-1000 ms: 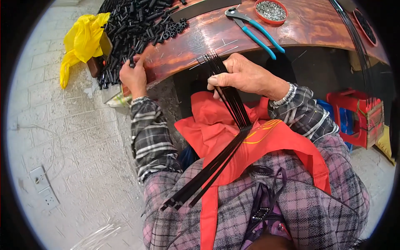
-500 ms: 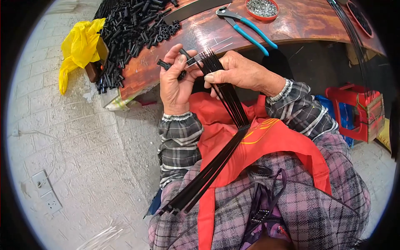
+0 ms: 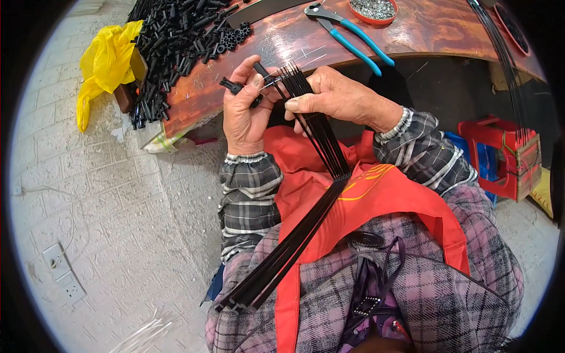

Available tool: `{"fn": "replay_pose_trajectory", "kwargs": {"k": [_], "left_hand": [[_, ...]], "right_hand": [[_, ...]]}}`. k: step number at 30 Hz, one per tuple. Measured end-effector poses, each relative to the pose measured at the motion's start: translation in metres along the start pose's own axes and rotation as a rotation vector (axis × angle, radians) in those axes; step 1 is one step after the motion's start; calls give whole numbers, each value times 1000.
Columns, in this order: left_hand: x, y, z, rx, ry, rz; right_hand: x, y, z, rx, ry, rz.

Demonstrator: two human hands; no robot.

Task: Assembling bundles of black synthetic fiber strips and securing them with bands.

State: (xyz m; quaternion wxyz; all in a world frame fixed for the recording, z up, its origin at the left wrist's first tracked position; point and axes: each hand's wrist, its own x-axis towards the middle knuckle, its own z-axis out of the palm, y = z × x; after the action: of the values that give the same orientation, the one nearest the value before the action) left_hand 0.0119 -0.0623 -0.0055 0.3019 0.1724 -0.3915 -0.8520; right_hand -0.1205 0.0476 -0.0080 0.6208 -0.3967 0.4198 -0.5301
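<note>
My left hand [image 3: 244, 115] is closed on small black plastic fittings [image 3: 234, 86], tube-shaped pieces that stick out between thumb and fingers. A thin silvery wire [image 3: 269, 83] runs from these fingers to the tips of a bundle of black umbrella ribs [image 3: 315, 126]. My right hand [image 3: 338, 100] grips that bundle near its upper end, thumb across the front. The ribs fan out at the top, bend at a row of joints [image 3: 341, 176] over my red apron [image 3: 376, 200], and slant down to the lower left across my lap. The fingertips behind the bundle are partly hidden.
A heap of black plastic fittings [image 3: 176, 47] covers the left end of the brown table [image 3: 282, 44]. Blue-handled pliers [image 3: 353, 41] and a red dish of small metal parts [image 3: 373, 10] lie ahead. A yellow bag [image 3: 109, 59] hangs left; a red stool [image 3: 488, 156] stands right.
The view has shifted slightly, so the table things sit a little differently. Both hands keep their holds; the left fingers and the wire have moved slightly at the rib tips.
</note>
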Motion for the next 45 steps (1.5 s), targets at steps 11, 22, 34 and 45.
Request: {"fn": "replay_pose_trajectory", "kwargs": {"k": [11, 22, 34, 45], "left_hand": [[6, -4, -9, 1, -181, 63], [-1, -10, 2, -63, -25, 65], [-9, -5, 25, 191, 239, 25], [-14, -19, 36, 208, 382, 173]], "right_hand": [[-2, -3, 0, -20, 6, 20], [-3, -4, 5, -52, 80, -8], [6, 4, 0, -112, 89, -43], [10, 1, -3, -612, 388, -262]]}}
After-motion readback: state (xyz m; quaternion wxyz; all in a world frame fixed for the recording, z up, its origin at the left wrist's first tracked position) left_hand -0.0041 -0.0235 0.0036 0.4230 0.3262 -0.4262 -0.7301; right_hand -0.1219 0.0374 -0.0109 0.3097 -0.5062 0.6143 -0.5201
